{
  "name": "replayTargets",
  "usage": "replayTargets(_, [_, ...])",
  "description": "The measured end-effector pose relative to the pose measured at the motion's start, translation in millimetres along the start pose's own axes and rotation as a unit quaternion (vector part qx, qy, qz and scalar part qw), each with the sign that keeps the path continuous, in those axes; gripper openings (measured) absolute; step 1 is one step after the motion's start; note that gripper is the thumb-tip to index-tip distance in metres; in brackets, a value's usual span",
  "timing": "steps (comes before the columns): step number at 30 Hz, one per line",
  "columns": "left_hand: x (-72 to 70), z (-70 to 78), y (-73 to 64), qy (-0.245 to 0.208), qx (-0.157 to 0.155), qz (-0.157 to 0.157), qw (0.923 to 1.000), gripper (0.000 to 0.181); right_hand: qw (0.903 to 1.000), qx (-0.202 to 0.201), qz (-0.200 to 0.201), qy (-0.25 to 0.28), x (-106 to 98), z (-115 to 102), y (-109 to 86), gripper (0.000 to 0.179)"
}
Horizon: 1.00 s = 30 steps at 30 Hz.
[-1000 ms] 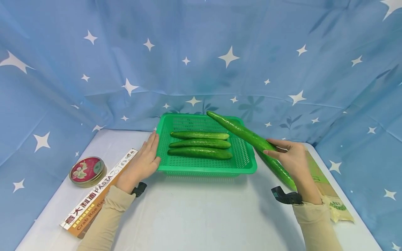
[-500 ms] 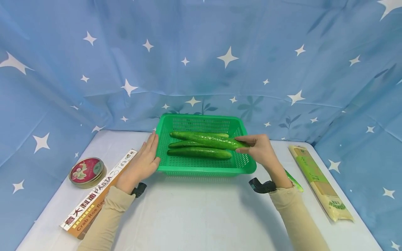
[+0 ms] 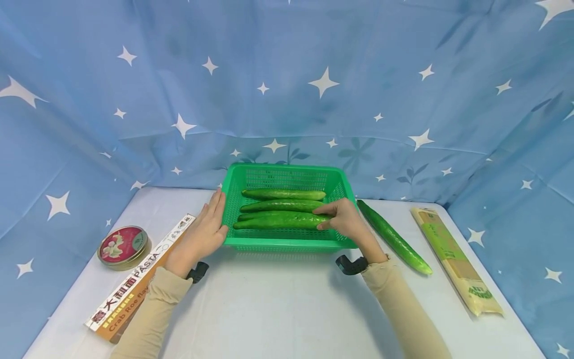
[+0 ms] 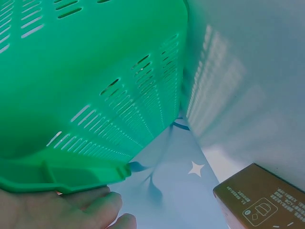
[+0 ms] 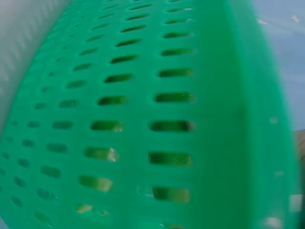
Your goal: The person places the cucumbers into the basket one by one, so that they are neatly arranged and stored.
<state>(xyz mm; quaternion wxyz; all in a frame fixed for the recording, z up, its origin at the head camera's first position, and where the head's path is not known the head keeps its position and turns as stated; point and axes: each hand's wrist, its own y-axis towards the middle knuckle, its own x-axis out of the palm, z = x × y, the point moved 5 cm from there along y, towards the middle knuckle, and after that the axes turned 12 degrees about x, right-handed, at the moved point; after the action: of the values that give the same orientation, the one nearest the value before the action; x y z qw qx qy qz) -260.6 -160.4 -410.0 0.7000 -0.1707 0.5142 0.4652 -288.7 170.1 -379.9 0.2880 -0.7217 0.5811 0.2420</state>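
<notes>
A green plastic basket (image 3: 291, 244) stands at the back middle of the table, several cucumbers lying side by side in it. My left hand (image 3: 204, 239) rests with straight fingers against its left side; the left wrist view shows those fingers (image 4: 100, 207) touching the basket rim (image 4: 71, 187). Inside the basket, my right hand (image 3: 344, 218) pinches the right end of the front cucumber (image 3: 275, 221), which partly covers another. Behind it lie a middle cucumber (image 3: 278, 205) and a back cucumber (image 3: 283, 194). The right wrist view has only the perforated basket wall (image 5: 214, 119), with that hand out of sight.
Right of the basket, one cucumber (image 3: 395, 238) lies slanted on the white table (image 3: 269, 309). Beyond it is a long yellow-green packet (image 3: 457, 262). To the left are a pasta box (image 3: 139, 276) and a round red-topped tin (image 3: 123, 247). A blue star-patterned curtain (image 3: 287, 75) surrounds the table.
My right hand has carried a cucumber leftward from above the right rim down into the basket, to the front of the row. The left hand has stayed against the basket.
</notes>
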Motion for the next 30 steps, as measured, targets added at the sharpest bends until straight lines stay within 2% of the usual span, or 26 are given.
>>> replayTargets(5, [0.3, -1.0, 0.6, -0.002, 0.003, 0.002, 1.0000, 0.073, 0.9998, 0.014, -0.015, -0.005, 9, 5, 5.3, 0.038])
replayTargets(13, [0.3, -1.1, 0.1, 0.002, 0.007, 0.003, 1.0000, 0.074, 0.9986, 0.040, -0.030, 0.015, 15, 13, 9.5, 0.037])
replayTargets(21, [0.1, -0.3, 0.1, -0.001, 0.006, 0.004, 1.0000, 0.074, 0.9976, 0.051, -0.019, -0.041, 19, 13, 18.6, 0.038])
replayTargets(30, [1.0, -0.3, 0.1, -0.007, -0.002, -0.002, 1.0000, 0.073, 0.9918, 0.077, -0.034, -0.096, 27, 18, 24.1, 0.035])
